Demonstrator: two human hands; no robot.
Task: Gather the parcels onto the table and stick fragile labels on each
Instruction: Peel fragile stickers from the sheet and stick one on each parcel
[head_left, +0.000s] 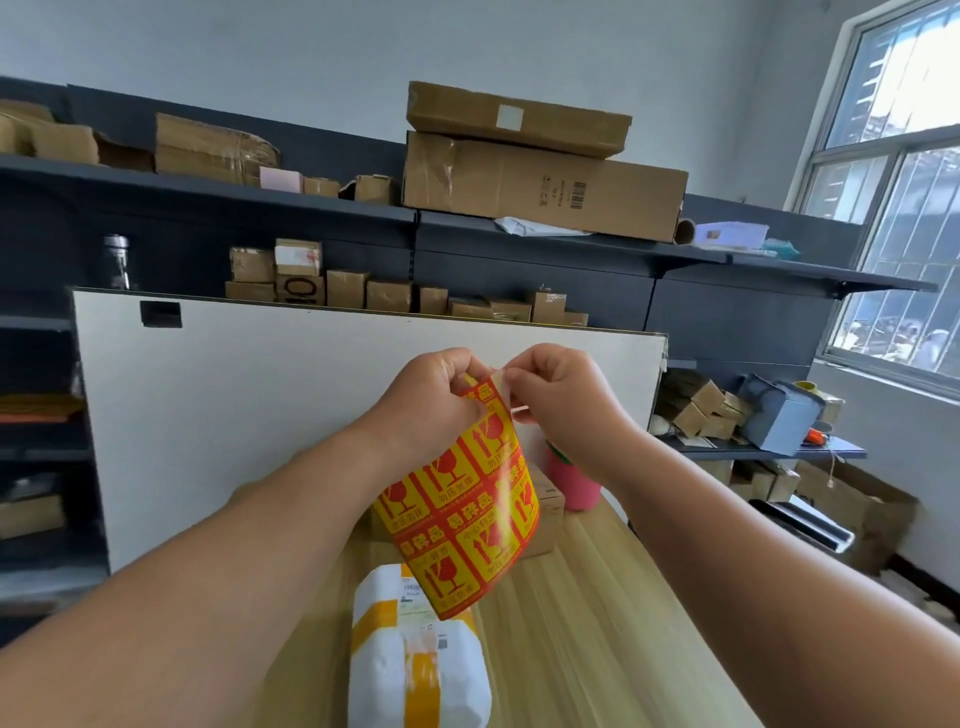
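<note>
I hold a yellow and red sheet of fragile labels (462, 512) up in front of me over the wooden table (582, 623). My left hand (434, 397) pinches the sheet's top edge. My right hand (563, 397) pinches the top corner, where a pale strip is lifted away from the sheet. Below the sheet, a white parcel with yellow tape bands (415, 665) lies on the table. A brown cardboard parcel (545, 512) sits behind the sheet, partly hidden by it.
A pink cup (574, 480) stands on the table next to the cardboard parcel. A white board (249, 405) stands upright behind the table. Dark shelves (311, 200) hold several cardboard boxes. More boxes and a blue box (779, 415) sit at the right under the window.
</note>
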